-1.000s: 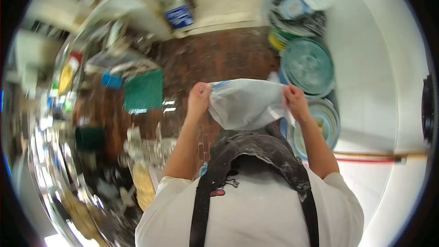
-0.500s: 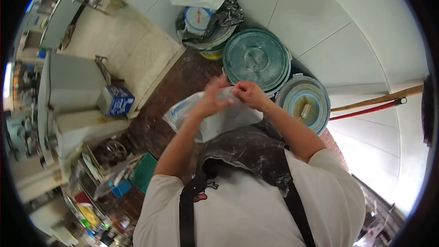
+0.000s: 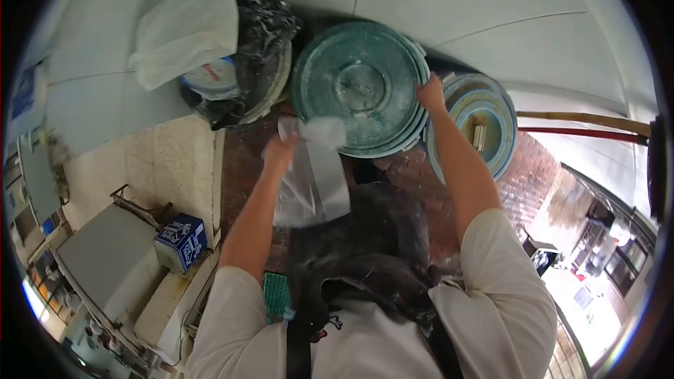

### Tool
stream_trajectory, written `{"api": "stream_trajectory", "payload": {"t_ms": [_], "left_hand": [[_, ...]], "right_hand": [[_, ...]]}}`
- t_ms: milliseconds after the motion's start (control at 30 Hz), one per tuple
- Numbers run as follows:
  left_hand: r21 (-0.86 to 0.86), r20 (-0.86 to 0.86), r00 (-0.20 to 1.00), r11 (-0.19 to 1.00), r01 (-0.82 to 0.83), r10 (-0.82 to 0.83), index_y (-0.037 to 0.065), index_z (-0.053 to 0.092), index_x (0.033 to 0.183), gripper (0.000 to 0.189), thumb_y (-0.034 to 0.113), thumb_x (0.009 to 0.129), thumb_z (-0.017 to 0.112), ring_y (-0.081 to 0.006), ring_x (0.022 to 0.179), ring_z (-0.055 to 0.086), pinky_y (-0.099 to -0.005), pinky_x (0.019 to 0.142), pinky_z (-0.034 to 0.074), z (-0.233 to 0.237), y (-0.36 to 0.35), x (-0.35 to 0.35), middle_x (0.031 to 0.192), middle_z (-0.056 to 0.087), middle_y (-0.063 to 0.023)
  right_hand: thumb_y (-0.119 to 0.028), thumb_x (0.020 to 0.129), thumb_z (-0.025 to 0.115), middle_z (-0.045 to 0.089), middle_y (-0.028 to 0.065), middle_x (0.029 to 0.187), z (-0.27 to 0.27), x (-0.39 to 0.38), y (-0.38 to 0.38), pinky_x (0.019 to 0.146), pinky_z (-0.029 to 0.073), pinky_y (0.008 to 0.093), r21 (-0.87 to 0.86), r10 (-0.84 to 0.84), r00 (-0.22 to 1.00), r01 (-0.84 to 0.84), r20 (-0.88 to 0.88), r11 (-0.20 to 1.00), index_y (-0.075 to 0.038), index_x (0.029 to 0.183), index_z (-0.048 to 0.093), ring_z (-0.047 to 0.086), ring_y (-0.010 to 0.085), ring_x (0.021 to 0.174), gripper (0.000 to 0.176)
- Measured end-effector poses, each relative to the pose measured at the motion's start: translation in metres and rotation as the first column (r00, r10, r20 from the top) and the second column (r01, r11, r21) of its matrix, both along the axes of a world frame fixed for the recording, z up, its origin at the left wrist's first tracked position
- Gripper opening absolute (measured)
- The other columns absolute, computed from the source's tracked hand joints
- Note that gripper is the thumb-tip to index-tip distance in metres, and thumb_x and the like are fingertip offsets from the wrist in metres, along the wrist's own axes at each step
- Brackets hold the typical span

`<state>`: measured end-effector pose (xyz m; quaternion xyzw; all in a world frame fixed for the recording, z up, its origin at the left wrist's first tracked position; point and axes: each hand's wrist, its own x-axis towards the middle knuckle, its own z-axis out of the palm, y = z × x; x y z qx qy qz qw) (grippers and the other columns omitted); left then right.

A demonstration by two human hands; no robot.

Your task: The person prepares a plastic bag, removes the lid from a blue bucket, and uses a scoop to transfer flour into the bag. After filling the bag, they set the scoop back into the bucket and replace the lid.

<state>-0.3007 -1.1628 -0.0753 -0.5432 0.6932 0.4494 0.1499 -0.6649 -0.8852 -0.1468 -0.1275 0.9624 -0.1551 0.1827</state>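
My left hand (image 3: 281, 149) is closed on the top of a white, see-through plastic bag (image 3: 314, 186), which hangs down in front of the dark apron. The bag is slightly blurred. Ahead stands a large round bin with a green, dust-covered lid (image 3: 323, 63). At the lid's right edge, my right hand (image 3: 432, 92) has its fingers wrapped round the rim. Just right of that hand is a bluish round container (image 3: 502, 123) with a small pale block (image 3: 479, 137) on top.
A bucket lined with a black bag (image 3: 263, 42) stands at the back left, with a white plastic bag (image 3: 193, 24) over it. A blue-and-white box (image 3: 184, 242) lies at left. Poles (image 3: 583, 131) lean at right. A green crate (image 3: 276, 293) sits low left.
My hands, close together over the bag before, are now apart. The left has drawn the bag leftward; the right has moved to the green lid's rim. My view has turned.
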Motion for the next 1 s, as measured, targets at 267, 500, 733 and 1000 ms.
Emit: {"api": "stream_trajectory", "payload": {"t_ms": [267,500,733,1000], "left_hand": [[-0.059,0.009,0.998,0.996,0.069,-0.068,-0.006,0.055,0.126,0.070,0.052,0.088,0.064,-0.0456,0.117,0.058,-0.0474,0.094,0.048,-0.141,-0.028,-0.059,0.122,0.061,-0.0309],[-0.173,-0.006,0.947,0.933,0.317,-0.323,0.000,0.052,0.131,0.063,0.040,0.085,0.069,-0.0438,0.115,0.060,-0.0469,0.095,0.049,-0.153,-0.059,-0.024,0.123,0.063,-0.0261],[0.319,-0.445,0.893,0.943,0.093,0.062,0.003,0.050,0.132,0.048,0.032,0.095,0.060,-0.0377,0.110,0.063,-0.0438,0.093,0.048,-0.021,0.100,-0.077,0.117,0.065,-0.0218],[0.142,-0.366,0.737,0.748,0.648,-0.568,0.002,0.059,0.116,0.036,0.032,0.096,0.059,-0.0460,0.105,0.061,-0.0486,0.087,0.049,0.021,0.134,-0.098,0.106,0.066,-0.0274]], "right_hand": [[-0.045,0.086,0.066,0.054,0.0307,0.129,-0.058,0.021,-0.001,0.106,0.040,0.0501,0.077,-0.200,0.980,0.200,-0.008,0.977,0.007,0.135,0.047,0.048,0.0473,0.123,0.073],[-0.058,0.082,0.067,0.059,0.0296,0.123,-0.024,0.059,0.029,0.107,0.036,0.0501,0.081,-0.477,0.875,0.472,0.083,0.878,0.000,0.125,0.061,0.046,0.0452,0.126,0.073],[-0.052,0.090,0.066,0.066,0.0230,0.120,0.075,0.070,0.214,0.095,0.049,0.0443,-0.043,-0.581,0.807,0.580,-0.103,0.813,0.001,0.134,0.052,0.064,0.0383,0.111,0.070],[-0.045,0.096,0.062,0.050,0.0283,0.142,0.058,0.035,0.363,0.104,0.043,0.0426,-0.023,-0.604,0.796,0.605,0.026,0.796,0.001,0.150,0.036,0.051,0.0371,0.131,0.076]]}}
